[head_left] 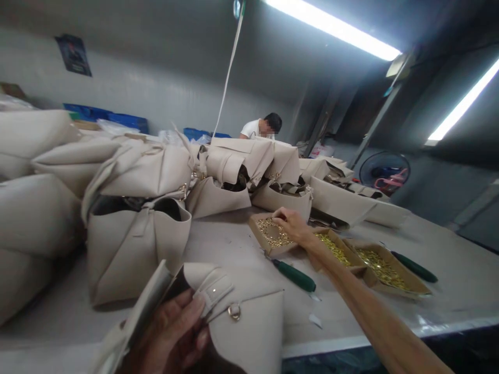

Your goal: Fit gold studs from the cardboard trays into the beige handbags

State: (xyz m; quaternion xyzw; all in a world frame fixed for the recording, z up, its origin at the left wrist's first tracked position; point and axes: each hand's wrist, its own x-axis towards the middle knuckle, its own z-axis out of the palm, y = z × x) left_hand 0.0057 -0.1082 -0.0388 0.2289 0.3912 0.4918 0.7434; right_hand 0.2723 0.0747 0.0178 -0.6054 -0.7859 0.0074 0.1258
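My left hand grips a cream handbag at its opening, the thumb pressed on a stitched strap tab. A small metal stud shows on that tab, and a metal ring sits beside it on the bag. Over at the small cardboard box, my right hand reaches in with its fingers bent down and together at the small gold metal pieces. Whatever is between those fingertips is too small to make out. A green-handled tool lies on the table just in front of this box.
Cream handbags are piled along the left and back of the table. Right of my hand stand two more boxes of gold pieces, one box beside a second green-handled tool. Behind the bags is a person; a fan stands at right.
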